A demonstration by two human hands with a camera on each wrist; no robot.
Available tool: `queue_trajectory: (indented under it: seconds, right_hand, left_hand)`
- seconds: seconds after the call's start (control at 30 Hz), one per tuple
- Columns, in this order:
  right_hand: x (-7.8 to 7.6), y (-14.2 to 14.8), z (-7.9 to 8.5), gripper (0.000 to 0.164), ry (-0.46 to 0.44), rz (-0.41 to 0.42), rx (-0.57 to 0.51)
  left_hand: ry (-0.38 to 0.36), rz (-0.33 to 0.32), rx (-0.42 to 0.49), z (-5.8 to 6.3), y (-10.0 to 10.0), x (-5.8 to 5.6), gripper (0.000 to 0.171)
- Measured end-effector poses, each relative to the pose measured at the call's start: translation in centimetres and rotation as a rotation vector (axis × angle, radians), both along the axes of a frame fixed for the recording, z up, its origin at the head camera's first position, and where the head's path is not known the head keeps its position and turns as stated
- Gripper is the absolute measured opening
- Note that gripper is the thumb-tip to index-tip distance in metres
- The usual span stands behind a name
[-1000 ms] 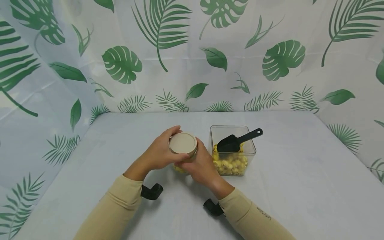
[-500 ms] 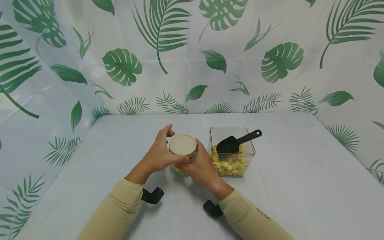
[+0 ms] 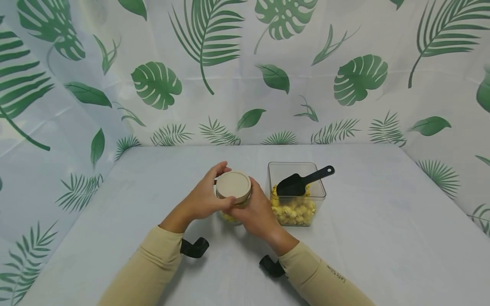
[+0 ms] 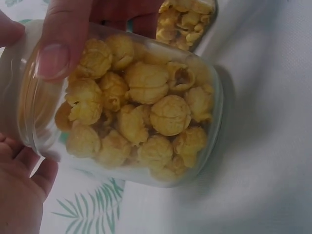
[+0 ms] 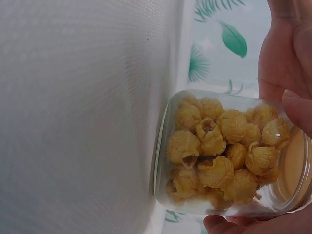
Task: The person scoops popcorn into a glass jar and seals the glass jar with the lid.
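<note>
A clear glass jar (image 4: 141, 117) of caramel-coloured popcorn stands on the table, its round beige lid (image 3: 233, 185) on top. My left hand (image 3: 201, 196) holds the lid's side, thumb in front and fingers curving round the far left edge. On the other side, my right hand (image 3: 257, 212) grips the jar just below the lid; its thumb lies on the glass near the neck in the left wrist view. From above, both hands hide most of the glass. In the right wrist view the popcorn (image 5: 229, 151) shows through the jar's wall.
Right of the jar is a clear square container (image 3: 319, 196) partly filled with popcorn (image 3: 294, 212). A black scoop (image 3: 292, 185) lies in it, handle over the right rim. A white cloth covers the table (image 3: 383, 238); a leaf-patterned curtain (image 3: 237, 93) stands behind.
Half a second ago my left fingers were lifted off the lid's far left edge; now they are back around it. The thumb has shifted slightly left. My right hand and the jar stay put.
</note>
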State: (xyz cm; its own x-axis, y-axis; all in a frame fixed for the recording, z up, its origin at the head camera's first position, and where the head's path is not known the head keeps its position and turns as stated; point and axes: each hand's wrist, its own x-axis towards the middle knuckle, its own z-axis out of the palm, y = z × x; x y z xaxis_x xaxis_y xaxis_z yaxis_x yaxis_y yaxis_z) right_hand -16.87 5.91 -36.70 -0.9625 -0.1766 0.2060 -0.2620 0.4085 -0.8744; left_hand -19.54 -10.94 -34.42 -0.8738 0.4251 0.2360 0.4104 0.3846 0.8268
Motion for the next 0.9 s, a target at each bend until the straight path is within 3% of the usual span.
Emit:
queue_trajectory:
  seconds: [0.23,0.37,0.47,0.63,0.73,0.9]
  right_hand:
    - [0.1,0.1,0.2,0.086,0.043,0.014,0.021]
    - [0.2,0.2,0.4,0.097,0.041,0.031,0.015]
    - [0.3,0.3,0.6,0.097,0.055,0.049,-0.017]
    - [0.1,0.4,0.7,0.087,0.102,0.076,-0.049]
    - [-0.1,0.3,0.8,0.083,0.103,0.071,-0.042]
    - [-0.4,0.0,0.8,0.083,0.111,0.041,-0.029]
  left_hand:
    - [-0.063,-0.062,0.033,0.0,-0.5,0.2,0.085]
    - [-0.122,-0.081,0.057,0.6,-0.8,1.0,0.099]
    - [-0.178,-0.103,0.08,1.0,-0.9,1.5,0.109]
    - [-0.245,-0.089,0.08,0.2,-0.9,1.4,0.096]
    - [-0.249,-0.051,0.069,-0.5,-0.7,1.3,0.085]
    - [-0.202,0.006,0.062,-2.7,-0.7,0.4,0.08]
